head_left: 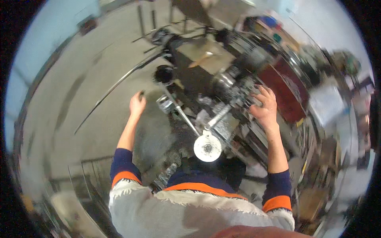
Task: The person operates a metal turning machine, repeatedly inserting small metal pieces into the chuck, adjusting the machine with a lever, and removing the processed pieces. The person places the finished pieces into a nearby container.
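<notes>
My right hand is raised beside the metal machine parts, its fingers apart and thumb spread, seemingly holding nothing. Whether the fingertips touch the metal, I cannot tell. My left hand hovers left of the machine, near a small metal box-shaped part. A dark patch shows at its fingertips. Blur hides whether its fingers pinch anything. Between my arms, close to my body, is a white round disc with a dark centre. Two metal rods run up from it; one is a slim rod leading to a black round cup-like part.
Ahead lies a dark machine with a flat tan plate and a shiny cylinder. A long thin bar sticks out leftward over the floor. On the right are a dark red panel, a white sheet and clutter.
</notes>
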`<state>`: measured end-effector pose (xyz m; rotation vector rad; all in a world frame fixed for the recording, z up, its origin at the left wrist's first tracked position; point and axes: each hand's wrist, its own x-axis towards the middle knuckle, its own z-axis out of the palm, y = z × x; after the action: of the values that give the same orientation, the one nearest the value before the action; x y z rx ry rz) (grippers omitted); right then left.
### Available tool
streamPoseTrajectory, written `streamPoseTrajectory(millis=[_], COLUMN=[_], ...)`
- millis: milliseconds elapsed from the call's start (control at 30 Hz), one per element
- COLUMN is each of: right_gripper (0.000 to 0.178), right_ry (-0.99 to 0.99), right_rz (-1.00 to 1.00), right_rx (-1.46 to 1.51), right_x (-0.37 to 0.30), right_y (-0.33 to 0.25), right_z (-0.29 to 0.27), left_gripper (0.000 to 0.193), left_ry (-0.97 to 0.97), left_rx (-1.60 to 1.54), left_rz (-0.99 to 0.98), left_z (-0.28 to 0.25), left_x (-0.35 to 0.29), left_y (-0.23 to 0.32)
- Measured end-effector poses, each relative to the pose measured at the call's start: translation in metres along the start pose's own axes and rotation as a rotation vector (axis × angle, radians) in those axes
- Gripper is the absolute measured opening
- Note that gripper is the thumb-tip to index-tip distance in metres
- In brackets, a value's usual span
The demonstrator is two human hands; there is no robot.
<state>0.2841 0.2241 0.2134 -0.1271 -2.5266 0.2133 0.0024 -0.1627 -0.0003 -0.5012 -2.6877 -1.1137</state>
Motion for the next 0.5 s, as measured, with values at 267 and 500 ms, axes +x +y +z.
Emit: streamPoseTrajectory(millis=[267,500], right_gripper=[0.038,0.035], right_ry=[-0.003,-0.049], right_rz=[0.548,0.961], right_rx=[-0.208,-0.297], right_x=[-0.18,-0.326], right_y=[0.049,0.055], right_z=[-0.093,-0.135], left_gripper=[0.04,0.021], left_ry=[-0.464,-0.509], left_rx=[0.248,0.802], left_rz=[-0.059,0.174], left_z=[0.146,0.147], left_x=[0.027,0.07], left_y=[-0.026,-0.018])
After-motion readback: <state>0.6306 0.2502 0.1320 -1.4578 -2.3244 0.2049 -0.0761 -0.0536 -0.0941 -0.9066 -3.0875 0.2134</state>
